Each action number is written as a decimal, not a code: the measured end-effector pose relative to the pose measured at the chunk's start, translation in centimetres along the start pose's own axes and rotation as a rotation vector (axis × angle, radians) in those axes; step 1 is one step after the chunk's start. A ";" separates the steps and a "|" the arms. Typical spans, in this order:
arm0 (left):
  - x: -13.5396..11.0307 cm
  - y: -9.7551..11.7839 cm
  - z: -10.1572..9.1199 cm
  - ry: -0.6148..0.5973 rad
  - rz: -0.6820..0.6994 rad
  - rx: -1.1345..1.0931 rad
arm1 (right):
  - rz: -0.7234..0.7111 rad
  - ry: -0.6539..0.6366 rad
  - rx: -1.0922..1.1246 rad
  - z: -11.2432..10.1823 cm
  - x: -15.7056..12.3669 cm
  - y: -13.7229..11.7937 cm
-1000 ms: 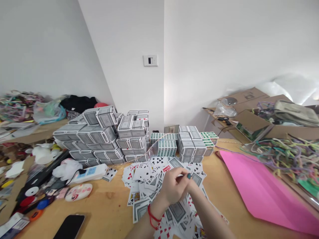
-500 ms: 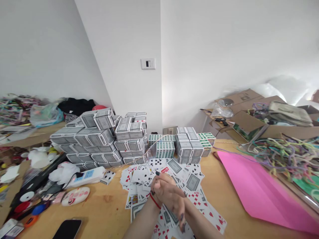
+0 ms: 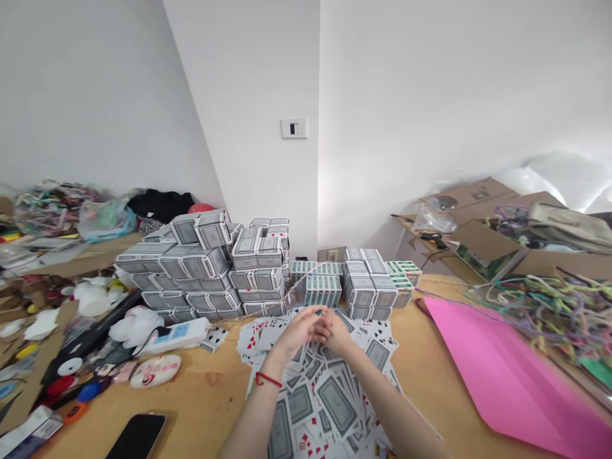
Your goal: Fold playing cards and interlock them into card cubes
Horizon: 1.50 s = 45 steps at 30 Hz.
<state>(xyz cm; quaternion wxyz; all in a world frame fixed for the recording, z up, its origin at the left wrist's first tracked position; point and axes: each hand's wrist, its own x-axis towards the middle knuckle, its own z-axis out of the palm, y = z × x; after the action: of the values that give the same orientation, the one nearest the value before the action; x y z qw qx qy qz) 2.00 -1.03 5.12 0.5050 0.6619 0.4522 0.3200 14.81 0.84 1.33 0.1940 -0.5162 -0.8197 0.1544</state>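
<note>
My left hand, with a red string on its wrist, and my right hand meet fingertip to fingertip above a spread of loose playing cards on the wooden table. The fingers of both hands are curled and pressed together; what they pinch, if anything, is hidden. Some cards lie face up and others show grey backs. Just beyond the hands stand stacks of grey card boxes and a few green card boxes.
A pink paper sheet lies at the right, with tangled coloured pipe cleaners and cardboard boxes behind it. A black phone lies at the near left. A white device and small craft clutter fill the left side.
Both hands have moved away from me, toward the card boxes, and stay joined. More grey-backed cards now show under my forearms. The view has shifted slightly.
</note>
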 end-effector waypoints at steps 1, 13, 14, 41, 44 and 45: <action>0.0 0.1 -0.1 0.121 -0.013 0.131 | -0.005 -0.008 -0.022 -0.1 0.2 0.1; -1.0 -2.7 -0.3 0.539 0.225 1.132 | 0.010 0.060 -0.058 -0.5 -0.3 0.2; -0.9 -2.8 -0.3 0.569 0.236 1.125 | 0.052 0.114 -0.033 -0.6 -0.7 0.6; -0.4 -2.7 -1.2 0.012 0.404 1.382 | 0.575 0.734 1.287 -0.5 -5.2 4.1; -0.7 -2.1 -1.5 0.041 0.424 1.360 | 0.565 0.746 1.201 -0.5 -5.4 3.9; -0.8 -1.8 -1.6 0.054 0.430 1.349 | 0.552 0.729 1.205 -0.4 -5.4 3.8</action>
<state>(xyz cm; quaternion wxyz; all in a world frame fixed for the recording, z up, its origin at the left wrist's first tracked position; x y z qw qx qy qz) -0.22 -0.99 3.90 -0.1011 0.8969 0.4233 0.0790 20.09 -2.41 -0.89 0.6558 -0.5258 -0.3184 0.4382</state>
